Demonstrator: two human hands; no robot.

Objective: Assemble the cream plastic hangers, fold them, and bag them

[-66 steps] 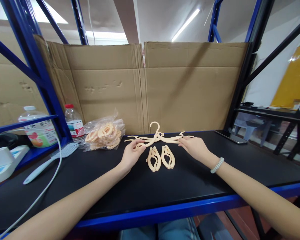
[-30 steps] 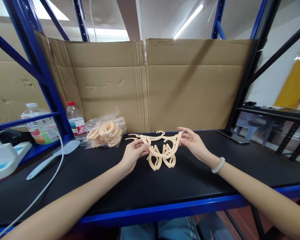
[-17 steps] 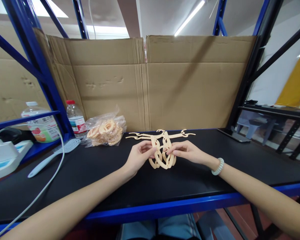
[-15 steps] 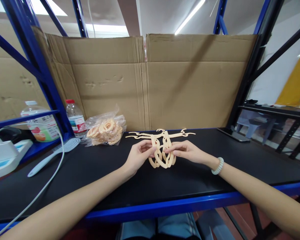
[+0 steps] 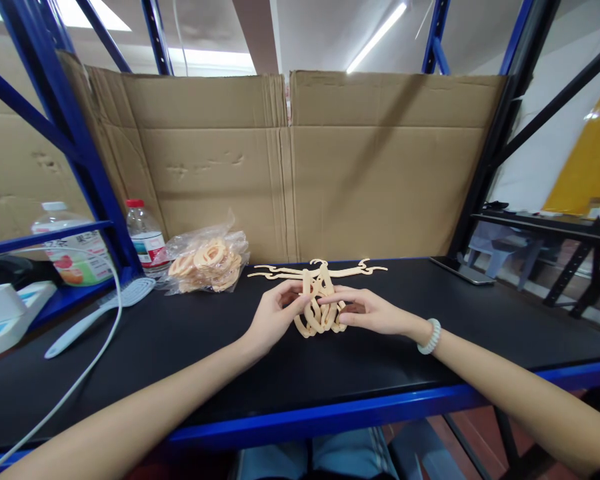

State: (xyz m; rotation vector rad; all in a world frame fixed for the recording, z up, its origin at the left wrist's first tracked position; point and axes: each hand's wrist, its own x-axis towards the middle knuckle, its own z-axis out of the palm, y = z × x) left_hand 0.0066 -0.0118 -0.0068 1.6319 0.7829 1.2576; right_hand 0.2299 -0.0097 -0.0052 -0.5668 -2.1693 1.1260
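Observation:
Between my hands stands a cream plastic hanger (image 5: 322, 320) made of linked oval rings, with a long crossbar behind that ends in small hooks. My left hand (image 5: 276, 313) pinches the rings on the left side, thumb in front and fingers behind. From the right, my right hand (image 5: 373, 312) reaches across the rings with its index finger stretched over them and the other fingers curled lower at the right edge. Parts of the rings are hidden by my fingertips. A central hook (image 5: 319, 263) rises at the back of the crossbar.
A clear bag of cream rings (image 5: 210, 260) lies at the back left, beside a red-capped bottle (image 5: 147, 240). Further left are a hairbrush (image 5: 100, 313), a white cable and a power strip (image 5: 20, 313). A phone (image 5: 463, 271) lies at the back right. Cardboard (image 5: 380, 167) walls the back.
My right hand has shifted lower on the rings, its fingers more spread. The right-hand rings have tilted inward toward the left ones. My left hand keeps its hold.

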